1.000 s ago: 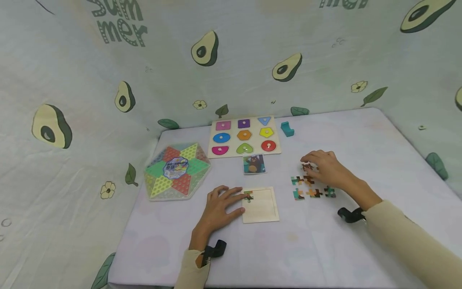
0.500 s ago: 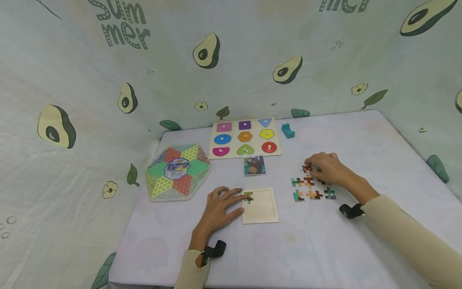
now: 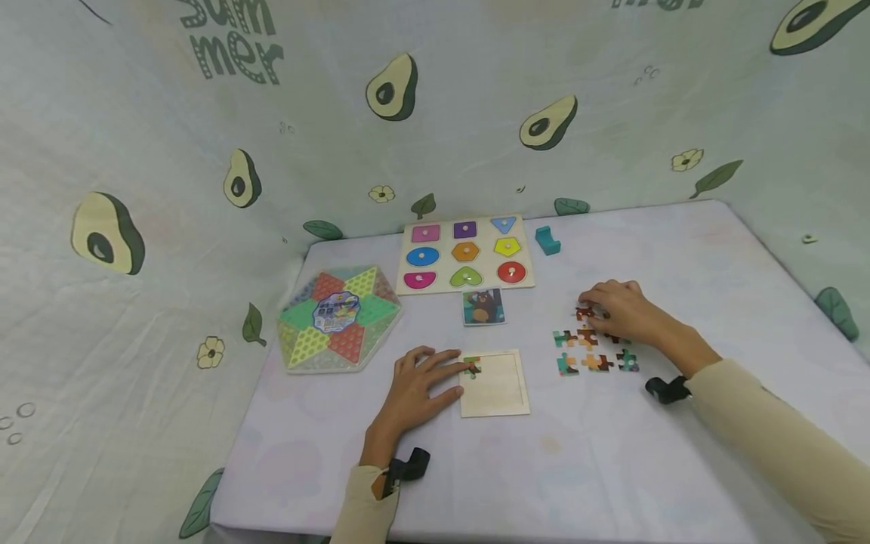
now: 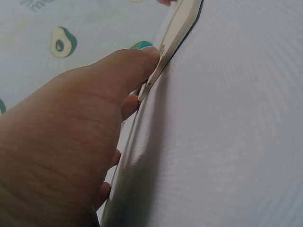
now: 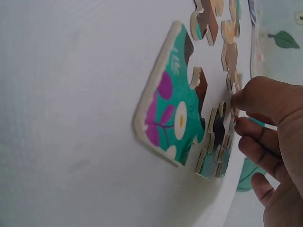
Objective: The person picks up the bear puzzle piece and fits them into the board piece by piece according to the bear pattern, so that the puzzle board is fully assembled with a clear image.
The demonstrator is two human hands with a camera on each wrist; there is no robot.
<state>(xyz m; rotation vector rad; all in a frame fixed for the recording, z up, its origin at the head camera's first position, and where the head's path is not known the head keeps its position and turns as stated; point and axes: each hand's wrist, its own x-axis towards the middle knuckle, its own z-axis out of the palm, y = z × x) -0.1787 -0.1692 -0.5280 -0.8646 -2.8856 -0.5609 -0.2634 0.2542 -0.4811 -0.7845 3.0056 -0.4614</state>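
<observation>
My left hand [image 3: 416, 391] rests on the left side of a square wooden puzzle tray [image 3: 496, 394], its fingers spread and the index fingertip on a green-and-brown jigsaw piece [image 3: 472, 372] in the top left corner. In the left wrist view the thumb touches the edge of the tray [image 4: 177, 30]. My right hand [image 3: 628, 313] pinches a brown jigsaw piece [image 3: 582, 312] between thumb and index finger, low over the table at the back of the loose pieces. Nearest the right wrist camera lies a turquoise corner piece [image 5: 177, 106] with purple leaves and a white flower.
Several loose jigsaw pieces [image 3: 598, 363] lie in rows right of the tray. Behind the tray is a bear picture card [image 3: 484, 307], then a shape board [image 3: 445, 268] with knobbed shapes. A teal block [image 3: 547, 240] stands beside it. A hexagonal star game board [image 3: 340, 321] lies left.
The right hand's fingers have closed in on the brown piece and shifted slightly right. The left hand stays in place on the tray. The head view has shifted slightly.
</observation>
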